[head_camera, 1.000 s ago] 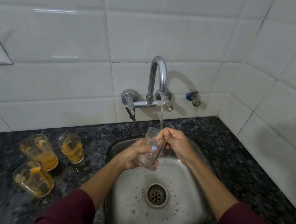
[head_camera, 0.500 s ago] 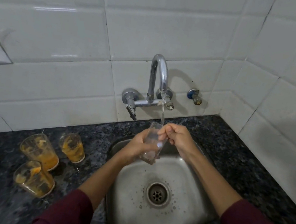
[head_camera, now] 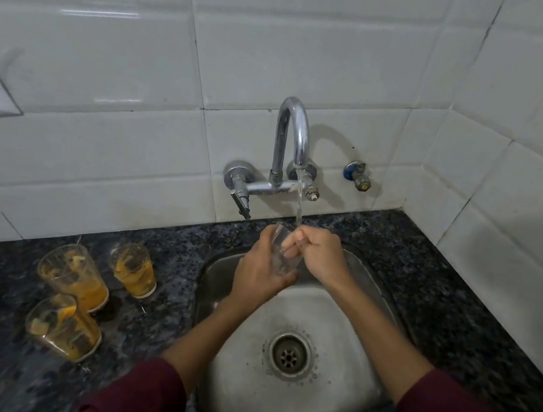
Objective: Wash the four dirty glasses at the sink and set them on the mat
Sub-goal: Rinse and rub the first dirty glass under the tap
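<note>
One clear drinking glass (head_camera: 282, 259) was under the running stream from the chrome wall tap (head_camera: 290, 146), above the steel sink (head_camera: 334, 397); the left hand (head_camera: 259, 273) had its grip wrapped around it, the right hand (head_camera: 317, 256) curled at its rim, fingers apparently inside. Three orange-stained glasses (head_camera: 73, 274) stood unwashed near the bench's left edge. No mat was visible. Judged: first glass in progress, three remaining.

No legible text anywhere.
</note>
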`<state>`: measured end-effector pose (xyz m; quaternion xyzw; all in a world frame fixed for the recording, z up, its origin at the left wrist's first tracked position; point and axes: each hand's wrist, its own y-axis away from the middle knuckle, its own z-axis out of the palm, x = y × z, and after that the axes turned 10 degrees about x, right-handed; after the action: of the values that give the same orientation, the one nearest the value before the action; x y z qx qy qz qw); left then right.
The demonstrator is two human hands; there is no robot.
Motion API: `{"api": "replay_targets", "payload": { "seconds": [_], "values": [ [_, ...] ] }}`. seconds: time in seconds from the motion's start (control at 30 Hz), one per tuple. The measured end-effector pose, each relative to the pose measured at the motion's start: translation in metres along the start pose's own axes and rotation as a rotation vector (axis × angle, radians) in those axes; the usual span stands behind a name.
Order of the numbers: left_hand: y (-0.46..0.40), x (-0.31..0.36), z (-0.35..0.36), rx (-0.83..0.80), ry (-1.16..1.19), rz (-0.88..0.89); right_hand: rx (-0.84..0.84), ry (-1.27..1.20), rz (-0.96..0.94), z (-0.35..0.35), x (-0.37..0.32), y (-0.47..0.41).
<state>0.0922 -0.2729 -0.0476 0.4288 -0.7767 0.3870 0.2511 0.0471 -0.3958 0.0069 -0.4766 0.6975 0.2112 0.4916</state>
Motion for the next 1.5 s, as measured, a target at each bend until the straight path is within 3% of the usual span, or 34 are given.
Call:
{"api": "replay_targets", "payload": {
  "seconds": [0.07,0.13,0.2,0.3,0.4,0.47,0.53,0.63,0.77,0.9,0.97,1.1,1.17,1.33,1.4,1.5],
  "values": [
    [-0.007,-0.002,-0.009,-0.21,0.237,-0.116,-0.039,-0.154,0.015,-0.007,0.005,-0.001],
    [-0.013,-0.007,-0.021,-0.482,0.709,-0.335,-0.108,-0.305,0.006,-0.014,0.012,-0.001],
    [-0.013,-0.011,-0.023,-0.646,0.964,-0.475,-0.157,-0.359,-0.005,-0.016,0.013,0.001],
    [-0.009,-0.006,-0.015,-0.476,0.878,-0.461,-0.145,-0.274,-0.013,-0.013,0.009,-0.001],
    [-0.008,-0.002,-0.005,-0.231,0.549,-0.304,-0.071,-0.115,-0.004,-0.007,0.002,-0.006],
    [-0.01,0.003,-0.002,-0.178,0.347,-0.263,-0.026,-0.015,0.073,-0.002,-0.001,-0.009],
    [-0.011,0.006,-0.001,-0.225,0.147,-0.256,-0.011,0.075,0.163,0.003,-0.002,-0.012],
    [-0.014,-0.001,0.004,-0.375,0.068,-0.427,-0.094,0.051,0.296,0.006,0.007,-0.012],
    [-0.004,-0.017,0.012,-0.443,0.202,-0.688,-0.062,-0.196,0.492,0.008,0.02,0.0],
    [0.009,-0.013,0.009,-0.513,0.32,-1.036,-0.034,-0.283,0.608,0.016,0.032,0.012],
    [0.012,-0.013,0.006,-0.576,0.321,-1.095,-0.043,-0.311,0.642,0.02,0.035,0.018],
    [0.01,-0.017,0.012,-0.532,0.368,-1.095,0.016,-0.347,0.593,0.024,0.039,0.024],
    [0.006,-0.02,0.017,-0.444,0.499,-1.111,0.024,-0.303,0.528,0.024,0.037,0.03],
    [-0.003,-0.011,0.022,-0.176,0.977,-0.979,-0.221,-0.452,0.529,0.026,0.039,0.042],
    [-0.007,-0.007,0.02,-0.137,0.832,-0.825,-0.208,-0.294,0.411,0.021,0.037,0.039],
    [-0.017,-0.006,0.007,-0.127,0.418,-0.467,-0.198,0.209,0.084,0.011,0.032,0.036]
  ]
}}
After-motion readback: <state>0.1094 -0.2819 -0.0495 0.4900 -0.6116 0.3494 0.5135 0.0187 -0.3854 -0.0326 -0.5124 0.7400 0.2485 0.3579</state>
